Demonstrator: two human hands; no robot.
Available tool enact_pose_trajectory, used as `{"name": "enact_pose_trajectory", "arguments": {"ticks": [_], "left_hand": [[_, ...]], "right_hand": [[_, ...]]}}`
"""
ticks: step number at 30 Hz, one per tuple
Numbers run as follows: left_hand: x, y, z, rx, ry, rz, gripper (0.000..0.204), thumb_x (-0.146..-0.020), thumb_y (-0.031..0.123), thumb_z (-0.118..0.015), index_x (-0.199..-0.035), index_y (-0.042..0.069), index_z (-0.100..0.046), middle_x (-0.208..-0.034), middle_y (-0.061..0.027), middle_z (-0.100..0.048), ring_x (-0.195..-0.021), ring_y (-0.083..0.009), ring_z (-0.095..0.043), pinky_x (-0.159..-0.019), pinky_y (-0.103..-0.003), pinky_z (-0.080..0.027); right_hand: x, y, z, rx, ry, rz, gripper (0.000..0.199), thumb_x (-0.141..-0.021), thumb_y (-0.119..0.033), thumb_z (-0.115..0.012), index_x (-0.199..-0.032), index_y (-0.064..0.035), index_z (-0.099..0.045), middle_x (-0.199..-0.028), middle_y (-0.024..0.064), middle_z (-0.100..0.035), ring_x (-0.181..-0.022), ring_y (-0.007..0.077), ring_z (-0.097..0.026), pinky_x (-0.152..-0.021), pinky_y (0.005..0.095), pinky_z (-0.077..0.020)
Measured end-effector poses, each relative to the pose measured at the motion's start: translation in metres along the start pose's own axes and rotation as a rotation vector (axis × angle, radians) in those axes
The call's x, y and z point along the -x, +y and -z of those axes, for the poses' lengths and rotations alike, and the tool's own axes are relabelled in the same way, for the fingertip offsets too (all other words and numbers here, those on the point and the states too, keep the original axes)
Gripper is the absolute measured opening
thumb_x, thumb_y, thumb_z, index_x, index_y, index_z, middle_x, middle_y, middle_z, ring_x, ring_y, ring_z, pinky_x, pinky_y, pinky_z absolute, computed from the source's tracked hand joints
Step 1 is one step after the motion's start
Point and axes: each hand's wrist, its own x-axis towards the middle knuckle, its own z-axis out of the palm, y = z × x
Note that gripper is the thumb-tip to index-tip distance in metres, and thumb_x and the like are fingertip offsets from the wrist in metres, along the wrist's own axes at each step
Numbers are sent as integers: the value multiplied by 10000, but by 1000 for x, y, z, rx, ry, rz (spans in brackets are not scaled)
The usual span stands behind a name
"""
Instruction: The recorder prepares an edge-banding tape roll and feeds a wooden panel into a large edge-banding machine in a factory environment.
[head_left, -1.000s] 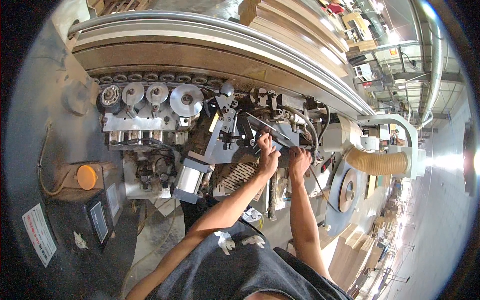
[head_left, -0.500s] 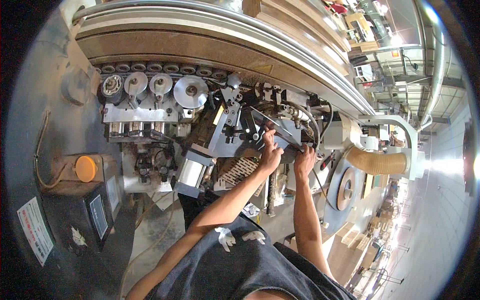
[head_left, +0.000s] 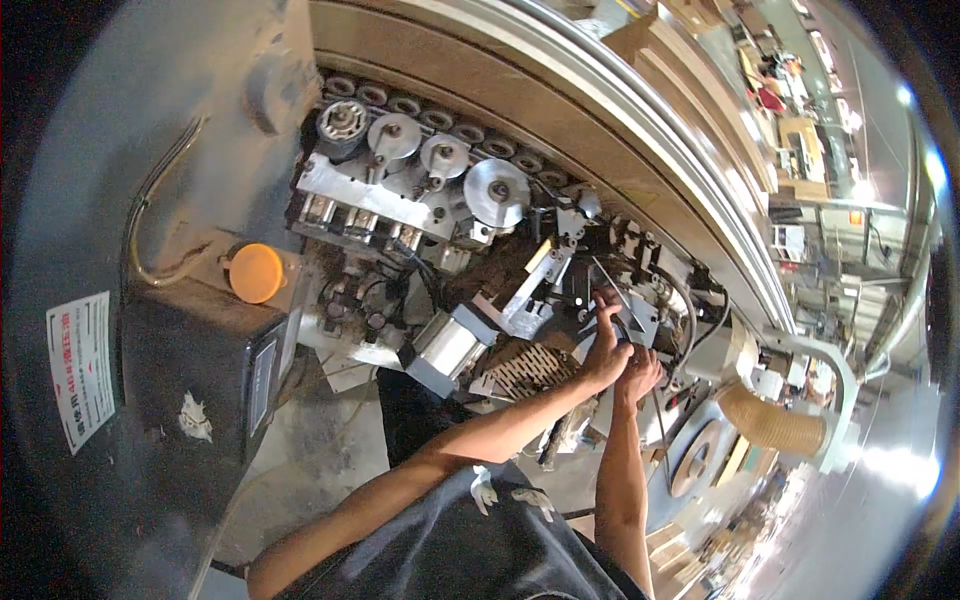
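The person stands at a machine with many metal parts, and both bare hands are among these parts. The left hand (head_left: 607,352) has its index finger stretched forward, and the fingertip is at a thin dark bar (head_left: 620,292). Its other fingers are bent, and I cannot tell if they grip something. The right hand (head_left: 640,378) is just beside it, with the fingers curled; what is inside them is hidden, so I cannot tell if it holds anything. The thumb side of the left hand is very near to the right hand, maybe touching.

The thin bar lies slanted in the middle of the machine, in front of the fingers, and next to it is a grey metal plate (head_left: 645,311). To the left of the hands there is a silver cylinder (head_left: 448,345) with dark end blocks, and between them a slotted metal piece (head_left: 535,369). Farther up on the left, round metal wheels (head_left: 496,192) stand in a row, below a long pale rail (head_left: 640,130).

On the left side, an orange cap (head_left: 256,273) sits on a dark box (head_left: 190,350). To the right of the hands, a ribbed yellowish hose (head_left: 770,418) hangs, and below it is a grey disc (head_left: 665,487) with a brown roll (head_left: 692,463).
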Motion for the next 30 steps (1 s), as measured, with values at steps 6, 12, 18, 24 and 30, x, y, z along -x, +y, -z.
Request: {"name": "enact_pose_trajectory", "arguments": {"ticks": [6,12,18,24,30], "left_hand": [[-4,8,-5,-94,83,-55,687,-801,40,-556,-1382,17,-192,-1554,-297,40,-1443,-403,-138,-1149,-490,-203],[-15,2,-9,-64,164,31,670,-827,65,-519,-1391,-61,-181,-1467,-342,-157,-1381,-443,-253,-1164,-463,-201],[-16,18,-15,-262,253,-31,602,-871,111,-566,-1352,-61,-246,-1338,-326,-332,-1257,-430,-395,-1077,-499,-306],[-25,33,-19,-241,276,20,581,-878,109,-583,-1327,-51,-251,-1239,-287,-397,-1211,-426,-435,-1044,-499,-339],[-20,27,-16,-351,328,-108,476,-862,105,-601,-1239,16,-324,-1066,-193,-482,-954,-292,-547,-847,-419,-447]], "right_hand": [[-9,-28,-16,-127,44,150,135,-806,-174,-627,-911,-134,-702,-845,47,-649,-833,285,-609,-751,418,-449],[-6,-59,-30,-109,15,59,199,-815,-216,-633,-980,-119,-689,-898,35,-643,-879,248,-598,-790,403,-430],[-5,-66,-23,-111,59,26,209,-820,-225,-633,-993,-123,-692,-912,33,-642,-883,245,-595,-803,401,-422],[-12,-62,-25,-111,74,7,219,-826,-234,-632,-1006,-126,-694,-926,31,-642,-887,241,-592,-817,399,-414],[4,-31,1,28,-29,-57,242,-835,-252,-632,-1037,-140,-706,-954,24,-642,-889,240,-587,-856,405,-389]]}}
